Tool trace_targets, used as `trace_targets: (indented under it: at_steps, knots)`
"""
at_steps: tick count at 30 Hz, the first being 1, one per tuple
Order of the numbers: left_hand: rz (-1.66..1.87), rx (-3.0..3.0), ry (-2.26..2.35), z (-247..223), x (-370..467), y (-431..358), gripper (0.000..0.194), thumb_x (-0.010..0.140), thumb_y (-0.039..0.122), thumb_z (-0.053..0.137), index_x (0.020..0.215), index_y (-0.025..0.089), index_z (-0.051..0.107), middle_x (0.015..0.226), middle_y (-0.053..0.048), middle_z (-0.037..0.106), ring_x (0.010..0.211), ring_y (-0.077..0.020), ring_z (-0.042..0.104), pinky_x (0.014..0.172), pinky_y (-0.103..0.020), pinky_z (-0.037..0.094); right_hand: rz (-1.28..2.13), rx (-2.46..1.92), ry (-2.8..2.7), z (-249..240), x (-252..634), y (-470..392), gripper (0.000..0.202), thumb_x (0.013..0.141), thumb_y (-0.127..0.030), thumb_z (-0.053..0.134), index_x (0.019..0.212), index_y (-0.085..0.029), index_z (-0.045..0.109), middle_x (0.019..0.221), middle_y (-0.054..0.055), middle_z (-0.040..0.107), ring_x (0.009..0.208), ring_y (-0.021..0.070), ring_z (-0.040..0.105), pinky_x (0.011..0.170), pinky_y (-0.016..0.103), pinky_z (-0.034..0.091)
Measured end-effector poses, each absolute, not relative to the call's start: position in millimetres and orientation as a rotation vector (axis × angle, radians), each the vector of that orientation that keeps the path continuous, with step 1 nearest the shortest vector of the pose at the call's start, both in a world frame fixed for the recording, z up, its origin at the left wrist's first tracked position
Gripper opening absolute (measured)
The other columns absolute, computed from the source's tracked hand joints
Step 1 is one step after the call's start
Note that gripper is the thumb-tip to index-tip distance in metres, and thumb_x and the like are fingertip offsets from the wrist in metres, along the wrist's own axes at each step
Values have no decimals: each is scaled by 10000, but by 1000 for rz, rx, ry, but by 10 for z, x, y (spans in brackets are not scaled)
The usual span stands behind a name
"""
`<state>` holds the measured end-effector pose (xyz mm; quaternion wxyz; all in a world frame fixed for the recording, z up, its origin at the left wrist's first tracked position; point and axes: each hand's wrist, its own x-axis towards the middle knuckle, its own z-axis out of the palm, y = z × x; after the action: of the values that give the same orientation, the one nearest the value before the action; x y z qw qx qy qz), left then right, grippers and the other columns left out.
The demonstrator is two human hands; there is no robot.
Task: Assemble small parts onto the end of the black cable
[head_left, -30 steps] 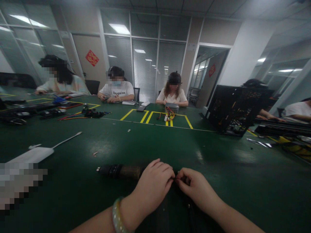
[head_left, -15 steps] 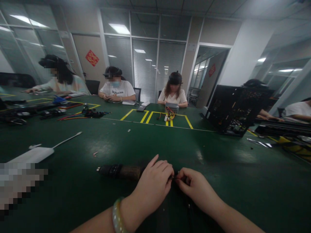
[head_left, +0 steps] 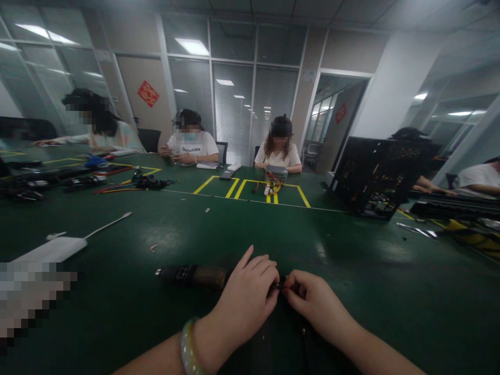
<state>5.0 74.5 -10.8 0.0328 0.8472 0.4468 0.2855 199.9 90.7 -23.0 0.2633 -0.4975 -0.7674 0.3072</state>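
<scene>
A dark cylindrical tool with a brown middle section point(head_left: 209, 277) and a metal tip lies on the green table point(head_left: 187, 229). My left hand point(head_left: 248, 297), with a bangle at the wrist, is curled over its right end, which the hand hides. Close by on the right, my right hand point(head_left: 308, 297) pinches a small dark piece beside my left fingertips; that piece is too small to name. A dark cable or strap point(head_left: 304, 338) hangs or lies below the hands.
A white device with a cable point(head_left: 58, 251) lies at left. Cables and dark parts point(head_left: 150, 180) are beyond it. A black computer case point(head_left: 375, 174) stands at back right, near shiny metal tools point(head_left: 417, 230). Several people sit around the table.
My hands have barely moved; my left fingers have shifted slightly. Across the table, the masked person has lifted their head and raised one hand. The person at far left has leaned slightly.
</scene>
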Motion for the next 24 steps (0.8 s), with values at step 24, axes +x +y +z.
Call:
trace_targets:
  at_steps: [24]
  knots:
    - [920, 2613, 1380, -106, 64, 744, 107, 830, 193, 617, 932, 224, 600, 1225, -7, 628, 1248, -204, 501, 1194, -501, 130, 830, -1338, -2084, -252, 2016, 918, 48, 814, -188, 573, 774, -192, 599, 709, -36, 600, 649, 112, 526, 589, 197, 360]
